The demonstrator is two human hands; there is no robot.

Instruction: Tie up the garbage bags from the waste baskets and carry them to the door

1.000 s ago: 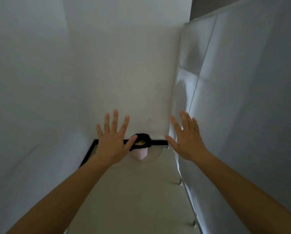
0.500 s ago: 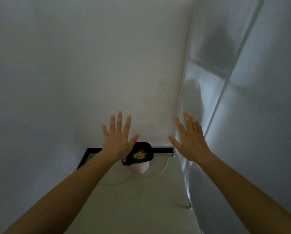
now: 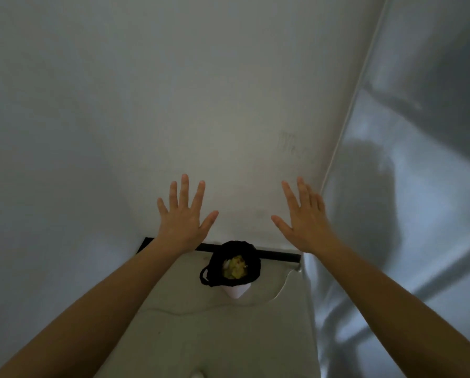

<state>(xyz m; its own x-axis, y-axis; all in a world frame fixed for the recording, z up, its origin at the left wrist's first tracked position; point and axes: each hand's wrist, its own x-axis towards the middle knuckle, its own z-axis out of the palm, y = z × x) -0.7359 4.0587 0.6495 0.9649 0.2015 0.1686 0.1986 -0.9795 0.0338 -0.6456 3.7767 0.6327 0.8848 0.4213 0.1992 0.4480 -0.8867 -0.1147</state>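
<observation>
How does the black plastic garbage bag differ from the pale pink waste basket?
The black plastic garbage bag is dark and crumpled; the pale pink waste basket is light and smooth. The bag's open mouth shows yellowish trash; only the basket's lower part shows beneath the bag. The bag has a loop handle at its left; the basket shows none. Both stand by the black baseboard.

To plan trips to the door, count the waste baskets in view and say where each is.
1. The waste basket, lined with a black garbage bag, stands on the floor by the far wall. More may be out of view.
</observation>
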